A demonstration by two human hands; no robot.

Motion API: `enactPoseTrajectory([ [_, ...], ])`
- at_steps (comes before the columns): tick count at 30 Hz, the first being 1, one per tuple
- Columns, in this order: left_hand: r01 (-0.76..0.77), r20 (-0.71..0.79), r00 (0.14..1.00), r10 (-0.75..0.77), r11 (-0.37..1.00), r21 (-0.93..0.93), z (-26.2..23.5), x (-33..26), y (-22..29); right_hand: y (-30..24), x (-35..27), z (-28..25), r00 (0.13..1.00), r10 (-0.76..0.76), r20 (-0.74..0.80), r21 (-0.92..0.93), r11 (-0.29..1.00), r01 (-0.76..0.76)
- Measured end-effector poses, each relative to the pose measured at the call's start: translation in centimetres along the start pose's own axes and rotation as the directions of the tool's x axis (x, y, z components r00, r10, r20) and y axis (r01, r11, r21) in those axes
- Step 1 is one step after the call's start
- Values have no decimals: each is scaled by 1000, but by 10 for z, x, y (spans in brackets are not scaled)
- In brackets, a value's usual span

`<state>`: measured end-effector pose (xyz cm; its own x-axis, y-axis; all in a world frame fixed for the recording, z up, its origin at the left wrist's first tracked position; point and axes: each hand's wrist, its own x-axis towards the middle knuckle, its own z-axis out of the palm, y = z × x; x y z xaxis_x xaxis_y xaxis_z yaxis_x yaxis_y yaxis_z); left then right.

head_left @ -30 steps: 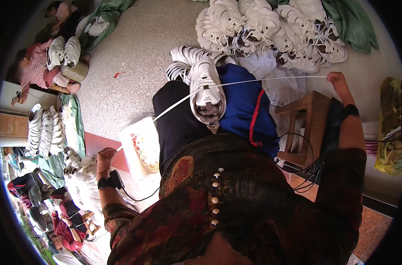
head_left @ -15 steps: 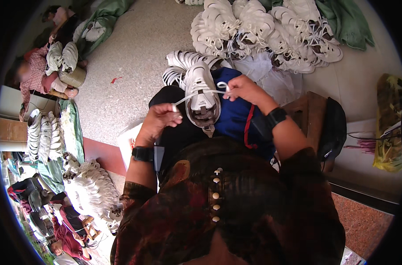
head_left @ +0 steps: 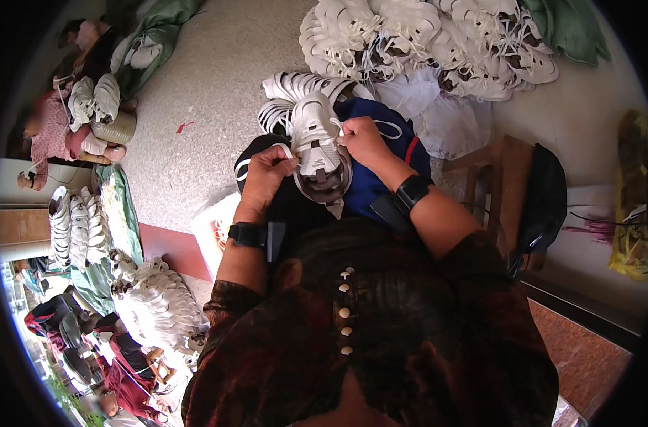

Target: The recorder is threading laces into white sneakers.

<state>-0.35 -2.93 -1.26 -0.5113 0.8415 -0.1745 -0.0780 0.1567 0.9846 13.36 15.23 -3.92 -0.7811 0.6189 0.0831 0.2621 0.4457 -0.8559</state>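
White lace [head_left: 247,165] runs pinched between the fingertips of the left hand [head_left: 268,173], which is closed around it just left of a white sneaker [head_left: 317,139]. The right hand [head_left: 364,140] sits against the shoe's right side, fingers curled shut on the lace end at the eyelet row, touching the upper. So the sneaker lies directly between the 2 hands, resting on the person's lap on top of dark blue cloth [head_left: 381,178].

Its long axis runs up and down the view: the toe points away from the person, toward the far floor, and the dark open collar faces back toward the body. The sole is down, the laced top up.

Both wrists carry black bands [head_left: 248,234]. Just beyond the toe lies a small cluster of similar white shoes [head_left: 288,89], and farther off, at the top, a large heap of white sneakers [head_left: 423,35] on the grey floor [head_left: 210,92]. A wooden stool [head_left: 494,178] stands to the right.
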Motion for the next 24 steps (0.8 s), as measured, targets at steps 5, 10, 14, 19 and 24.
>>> enactPoseTrajectory([
  [5,-6,-14,1000,7,999,41,-2,-1,-1,-19,-11,21,918,-320,-236,-408,890,205],
  [10,32,-86,996,-29,999,37,10,-12,15,-15,-13,8,986,-72,-151,-180,983,44],
  [14,0,-43,999,2,999,54,33,-15,33,-22,-23,7,977,-152,-149,-201,972,120],
  [19,-42,23,999,37,955,295,59,3,37,-30,-39,5,976,-175,-126,-296,946,131],
  [24,-223,45,968,248,758,613,69,14,13,-19,-34,14,974,-143,-173,-168,979,114],
])
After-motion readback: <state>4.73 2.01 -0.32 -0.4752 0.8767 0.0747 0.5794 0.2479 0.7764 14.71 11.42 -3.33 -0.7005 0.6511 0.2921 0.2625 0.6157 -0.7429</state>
